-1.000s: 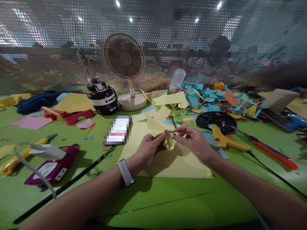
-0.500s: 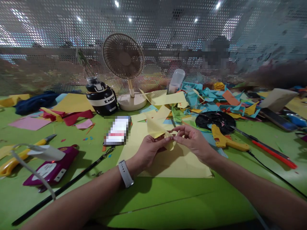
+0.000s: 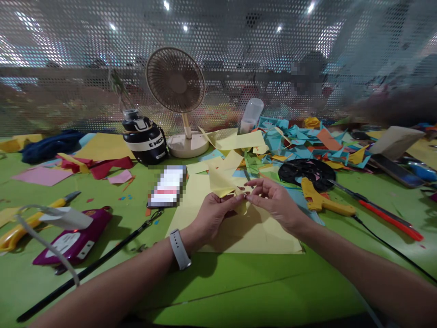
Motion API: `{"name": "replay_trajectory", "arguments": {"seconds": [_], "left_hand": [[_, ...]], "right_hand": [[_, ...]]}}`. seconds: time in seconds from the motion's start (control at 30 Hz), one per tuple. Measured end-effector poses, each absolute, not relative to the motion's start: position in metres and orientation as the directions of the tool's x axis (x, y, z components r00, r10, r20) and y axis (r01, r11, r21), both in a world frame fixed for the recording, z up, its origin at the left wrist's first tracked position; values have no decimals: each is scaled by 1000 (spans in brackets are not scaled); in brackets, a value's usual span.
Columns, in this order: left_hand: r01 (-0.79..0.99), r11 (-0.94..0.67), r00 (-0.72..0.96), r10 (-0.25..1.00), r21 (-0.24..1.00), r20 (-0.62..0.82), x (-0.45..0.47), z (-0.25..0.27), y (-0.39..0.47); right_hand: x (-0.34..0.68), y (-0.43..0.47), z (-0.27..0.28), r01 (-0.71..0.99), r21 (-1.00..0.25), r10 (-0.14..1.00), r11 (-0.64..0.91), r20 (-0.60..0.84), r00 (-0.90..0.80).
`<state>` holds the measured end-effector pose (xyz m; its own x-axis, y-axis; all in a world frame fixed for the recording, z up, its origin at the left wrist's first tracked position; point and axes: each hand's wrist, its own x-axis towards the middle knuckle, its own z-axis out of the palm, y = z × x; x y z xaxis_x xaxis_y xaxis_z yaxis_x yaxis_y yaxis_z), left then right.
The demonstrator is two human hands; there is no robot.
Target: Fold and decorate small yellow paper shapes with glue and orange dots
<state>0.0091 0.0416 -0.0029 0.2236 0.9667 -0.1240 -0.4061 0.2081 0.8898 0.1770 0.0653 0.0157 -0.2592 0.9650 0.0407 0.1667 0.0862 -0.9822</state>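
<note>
A folded piece of yellow paper (image 3: 221, 180) is held up in front of me, over a larger yellow sheet (image 3: 211, 241) that lies flat on the green table. My left hand (image 3: 215, 216), with a white band on its wrist, pinches the folded paper from the left between thumb and fingers. From the right, my right hand (image 3: 273, 200) has its thumb and index finger closed at the paper's right edge, its other fingers curled above. Both thumb tips almost meet there. Part of the paper is hidden behind my fingers.
A phone (image 3: 168, 186) lies left of the sheet. A yellow glue gun (image 3: 322, 202) and red-handled cutter (image 3: 389, 218) lie right. Behind stand a fan (image 3: 175, 82), a black bottle (image 3: 145, 141) and blue paper scraps (image 3: 297, 136). A purple power socket (image 3: 77, 237) is at left.
Hardly anything differs. Both hands keep their grip on the yellow paper in nearly the same place, and the paper's tip shifts only very slightly.
</note>
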Motion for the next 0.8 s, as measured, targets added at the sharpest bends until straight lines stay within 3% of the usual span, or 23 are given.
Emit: {"name": "replay_trajectory", "arguments": {"seconds": [0.8], "left_hand": [[-408, 196, 189, 974, 892, -127, 9, -4, 42]], "right_hand": [[177, 65, 10, 160, -976, 955, 151, 102, -278]]}}
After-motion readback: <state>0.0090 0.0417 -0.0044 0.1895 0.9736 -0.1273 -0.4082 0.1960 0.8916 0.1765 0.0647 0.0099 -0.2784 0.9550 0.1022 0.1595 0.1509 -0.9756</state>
